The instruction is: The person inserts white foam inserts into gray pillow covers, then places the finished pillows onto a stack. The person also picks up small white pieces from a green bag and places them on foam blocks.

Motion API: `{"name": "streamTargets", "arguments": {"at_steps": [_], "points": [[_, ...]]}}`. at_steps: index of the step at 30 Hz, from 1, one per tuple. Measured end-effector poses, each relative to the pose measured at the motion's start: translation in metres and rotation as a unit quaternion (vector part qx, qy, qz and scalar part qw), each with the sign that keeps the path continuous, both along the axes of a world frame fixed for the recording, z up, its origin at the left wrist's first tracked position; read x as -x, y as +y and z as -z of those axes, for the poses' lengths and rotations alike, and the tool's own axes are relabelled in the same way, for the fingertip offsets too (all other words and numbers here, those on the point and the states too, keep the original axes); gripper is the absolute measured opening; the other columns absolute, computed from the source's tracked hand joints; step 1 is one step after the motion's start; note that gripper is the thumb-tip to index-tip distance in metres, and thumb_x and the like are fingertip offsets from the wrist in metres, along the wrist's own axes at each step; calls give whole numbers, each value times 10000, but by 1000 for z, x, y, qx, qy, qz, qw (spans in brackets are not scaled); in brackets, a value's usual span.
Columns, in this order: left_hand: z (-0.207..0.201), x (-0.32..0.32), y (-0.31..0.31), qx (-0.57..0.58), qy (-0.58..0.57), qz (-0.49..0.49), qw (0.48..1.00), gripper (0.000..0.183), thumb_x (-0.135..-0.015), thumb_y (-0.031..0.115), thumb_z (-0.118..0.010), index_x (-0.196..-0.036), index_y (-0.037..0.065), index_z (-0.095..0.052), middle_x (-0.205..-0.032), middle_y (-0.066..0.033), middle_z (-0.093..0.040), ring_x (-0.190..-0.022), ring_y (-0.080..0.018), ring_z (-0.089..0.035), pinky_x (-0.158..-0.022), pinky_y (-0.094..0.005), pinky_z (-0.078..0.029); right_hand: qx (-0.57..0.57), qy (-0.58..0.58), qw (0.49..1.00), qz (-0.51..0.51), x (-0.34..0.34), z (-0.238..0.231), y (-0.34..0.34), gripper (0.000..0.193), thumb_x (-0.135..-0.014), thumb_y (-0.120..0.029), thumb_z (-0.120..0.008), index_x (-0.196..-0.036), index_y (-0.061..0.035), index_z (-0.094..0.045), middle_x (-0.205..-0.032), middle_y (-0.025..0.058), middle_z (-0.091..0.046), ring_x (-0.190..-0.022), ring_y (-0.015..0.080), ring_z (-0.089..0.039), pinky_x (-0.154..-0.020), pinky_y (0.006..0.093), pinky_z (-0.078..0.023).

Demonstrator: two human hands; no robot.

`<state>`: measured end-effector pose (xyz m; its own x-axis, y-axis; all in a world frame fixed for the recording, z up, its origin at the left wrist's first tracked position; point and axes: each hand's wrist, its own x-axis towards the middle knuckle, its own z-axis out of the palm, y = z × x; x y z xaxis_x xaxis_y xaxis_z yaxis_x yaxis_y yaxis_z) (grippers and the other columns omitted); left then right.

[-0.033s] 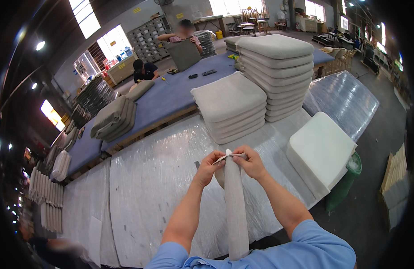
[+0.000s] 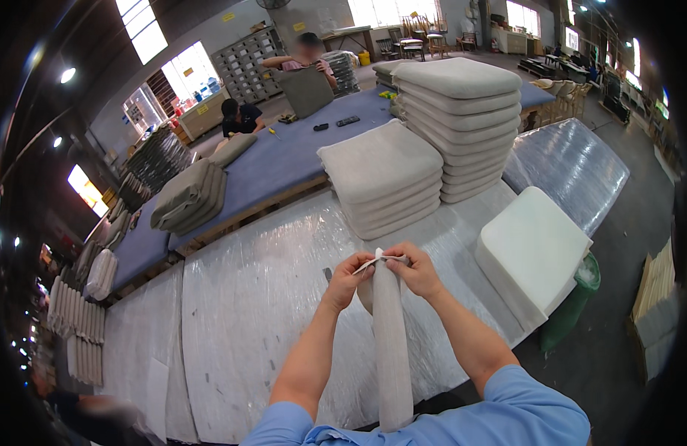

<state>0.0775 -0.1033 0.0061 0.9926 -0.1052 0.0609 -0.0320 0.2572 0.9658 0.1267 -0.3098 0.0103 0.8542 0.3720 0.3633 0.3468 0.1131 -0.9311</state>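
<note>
A beige fabric-covered seat cushion (image 2: pixel 391 334) stands on edge in front of me, its lower end against my blue shirt. At its far corner a bit of white padding pokes out between the cover's edges. My left hand (image 2: pixel 349 279) pinches the cover's edge on the left of that corner. On the right, my right hand (image 2: pixel 416 269) pinches the opposite edge between thumb and fingers. Both hands are closed on the fabric, close together. Just beyond them stands a short stack of beige cushions (image 2: pixel 380 167), with a taller cushion stack (image 2: pixel 458 111) behind it to the right.
Plastic-wrapped boards (image 2: pixel 247 297) form the surface under my hands. White foam pads (image 2: pixel 533 238) are stacked at the right, beside a green sack (image 2: pixel 574 312). A blue-topped table (image 2: pixel 284 163) beyond holds darker cushions (image 2: pixel 191 195). Across it, a person (image 2: pixel 306 59) handles a grey cushion; another person (image 2: pixel 239 115) is nearby.
</note>
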Motion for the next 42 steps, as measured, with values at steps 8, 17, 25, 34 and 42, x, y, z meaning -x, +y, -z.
{"name": "streamTargets", "arguments": {"at_steps": [8, 17, 25, 34, 42], "points": [[14, -1, -33, -71, -106, -136, 983, 167, -1064, 230, -616, -1091, 69, -648, -959, 42, -627, -936, -69, -552, -859, -228, -458, 11, 25, 993, 118, 10, 3, 21, 154, -991, -184, -683, -1020, -40, -729, -867, 70, -726, -776, 156, -663, -703, 315, -517], [6, -14, -47, -211, -82, -233, 946, 251, -1076, 233, -563, -951, 21, -618, -814, -55, -606, -807, -119, -539, -745, -295, -463, 93, 7, 973, 210, 4, -1, 29, 211, -992, -223, -652, -1000, -19, -709, -815, 147, -710, -699, 221, -647, -688, 353, -505], [4, -19, -49, -272, -48, -298, 914, 275, -1056, 249, -564, -934, 12, -635, -817, -118, -634, -762, -206, -568, -743, -354, -475, 157, 64, 974, 150, -9, -8, 34, 266, -986, -259, -620, -1002, -12, -716, -857, 185, -713, -777, 317, -668, -731, 398, -500], [5, -24, -46, -312, -23, -321, 894, 294, -1062, 244, -557, -957, -4, -674, -825, -99, -666, -778, -164, -571, -739, -346, -469, 248, 27, 962, 114, -33, -1, 37, 334, -969, -305, -637, -927, 17, -720, -780, 158, -705, -691, 236, -625, -679, 394, -482], [6, -17, -22, -151, 47, -288, 944, 266, -1080, 245, -561, -992, 20, -676, -863, 3, -623, -808, -101, -547, -732, -273, -467, 185, 163, 969, 14, -38, -1, 57, 349, -955, -347, -683, -944, -5, -749, -793, 147, -710, -729, 248, -643, -698, 409, -490]]}}
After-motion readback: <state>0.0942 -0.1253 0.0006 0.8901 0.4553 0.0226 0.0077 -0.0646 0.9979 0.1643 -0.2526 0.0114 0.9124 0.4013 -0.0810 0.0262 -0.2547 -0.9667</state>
